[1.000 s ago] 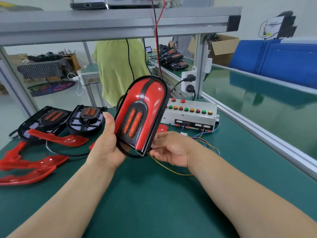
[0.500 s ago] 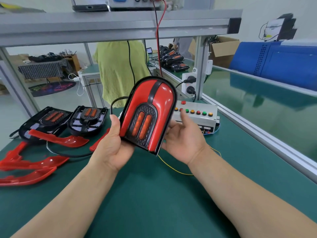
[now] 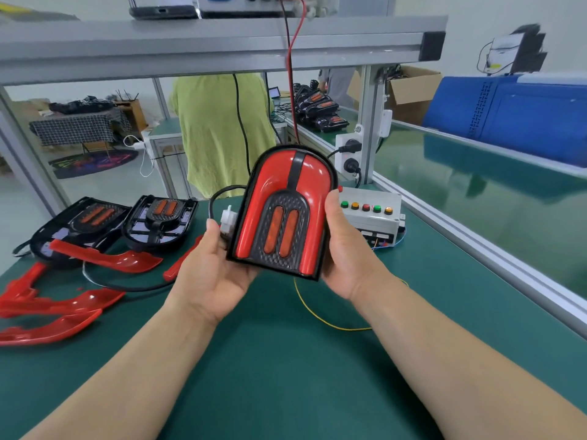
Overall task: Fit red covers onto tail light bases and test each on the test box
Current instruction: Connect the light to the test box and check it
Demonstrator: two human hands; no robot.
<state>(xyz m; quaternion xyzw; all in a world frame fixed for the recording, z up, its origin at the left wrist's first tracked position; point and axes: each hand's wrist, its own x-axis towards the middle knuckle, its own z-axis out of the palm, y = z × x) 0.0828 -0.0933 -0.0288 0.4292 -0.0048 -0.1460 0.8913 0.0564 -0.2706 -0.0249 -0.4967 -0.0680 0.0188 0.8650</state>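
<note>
A tail light (image 3: 286, 211) with its red cover fitted on the black base is held upright above the green table, face toward me. My left hand (image 3: 212, 268) grips its left edge and lower back; a white connector (image 3: 228, 219) on a black cable sticks out by my thumb. My right hand (image 3: 343, 246) clasps its right edge. The white test box (image 3: 374, 214) with coloured buttons stands just behind my right hand. Two bare black bases (image 3: 160, 219) lie at the left, with loose red covers (image 3: 104, 258) in front of them.
More red covers (image 3: 47, 312) lie near the table's left edge. A yellow wire (image 3: 317, 315) runs across the mat under my right wrist. An aluminium frame post with power sockets (image 3: 349, 154) stands behind the box. A person in a green shirt (image 3: 219, 128) stands beyond the table.
The tail light has turned from tilted to upright and squarely facing me. My right hand has come up from beneath it to clasp its right edge, and both hands shifted slightly right.
</note>
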